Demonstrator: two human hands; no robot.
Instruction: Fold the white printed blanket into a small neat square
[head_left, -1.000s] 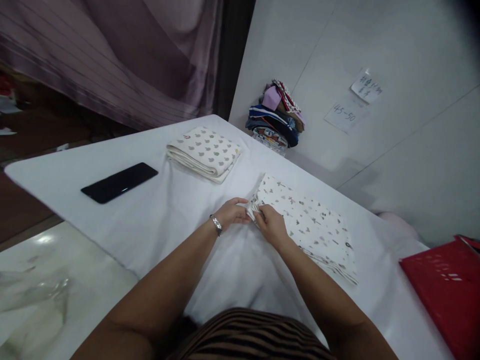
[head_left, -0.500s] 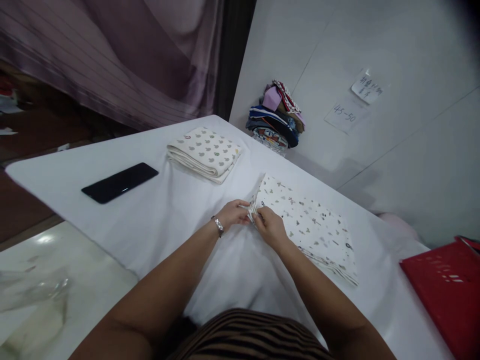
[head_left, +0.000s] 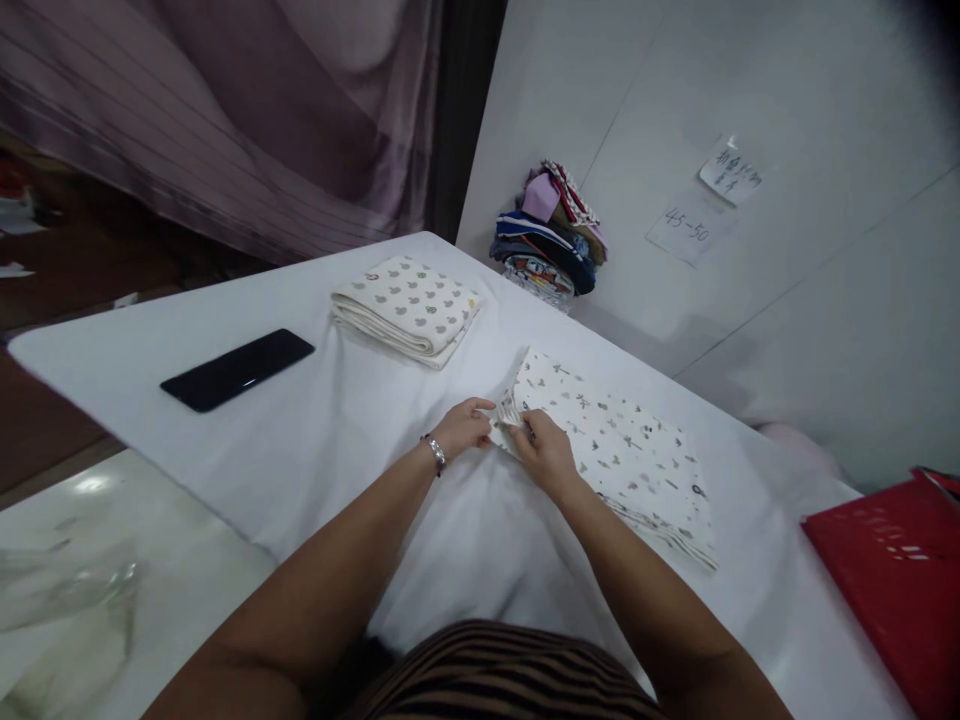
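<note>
A white cloth with a small scattered print (head_left: 622,440) lies folded in layers on the white-covered table (head_left: 352,470). At its near left corner, my right hand (head_left: 546,452) pinches the layered edges between thumb and fingers. My left hand (head_left: 461,428), with a bracelet (head_left: 436,454) at the wrist, is closed on the lowest part of that same corner. The layers between the two hands are slightly spread apart. Beyond my left hand rests a second folded cloth, cream with grey motifs (head_left: 409,305), which neither hand touches.
A black phone (head_left: 238,370) lies at the table's left. Stacked folded clothes (head_left: 551,235) stand against the wall past the far edge. A red bag (head_left: 885,570) is at the right. Paper notes (head_left: 682,228) hang on the wall, and clear plastic (head_left: 82,590) lies lower left.
The corner layers have been parted a little more between my hands, with a lower flap now showing by my left fingers. The cloth itself stays in place.
</note>
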